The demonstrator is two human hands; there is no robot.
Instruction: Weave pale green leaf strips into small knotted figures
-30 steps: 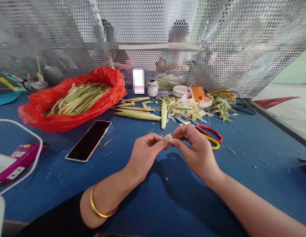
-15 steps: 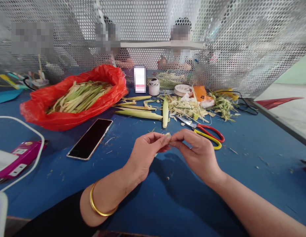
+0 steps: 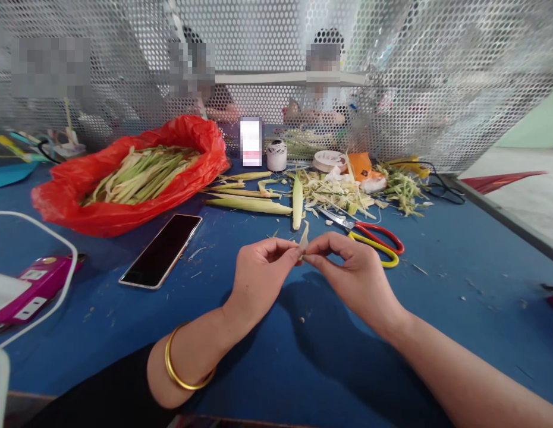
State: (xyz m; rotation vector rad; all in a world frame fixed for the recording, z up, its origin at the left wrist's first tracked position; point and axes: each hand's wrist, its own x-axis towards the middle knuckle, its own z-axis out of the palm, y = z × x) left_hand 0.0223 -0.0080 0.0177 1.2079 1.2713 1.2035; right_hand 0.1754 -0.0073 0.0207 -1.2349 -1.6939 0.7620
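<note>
My left hand and my right hand meet fingertip to fingertip above the blue table. Both pinch a small pale husk piece that sticks up between the thumbs and forefingers. A gold bangle circles my left wrist. Just beyond my right hand lie scissors with red and yellow handles.
A red bag full of pale green strips sits at the back left. A dark phone lies left of my hands. Husks and a scrap pile lie behind. A pink device is at the left. People sit behind a perforated screen.
The husk piece has been turned and now stands upright between my fingertips. Both hands have stayed pinched together at nearly the same spot.
</note>
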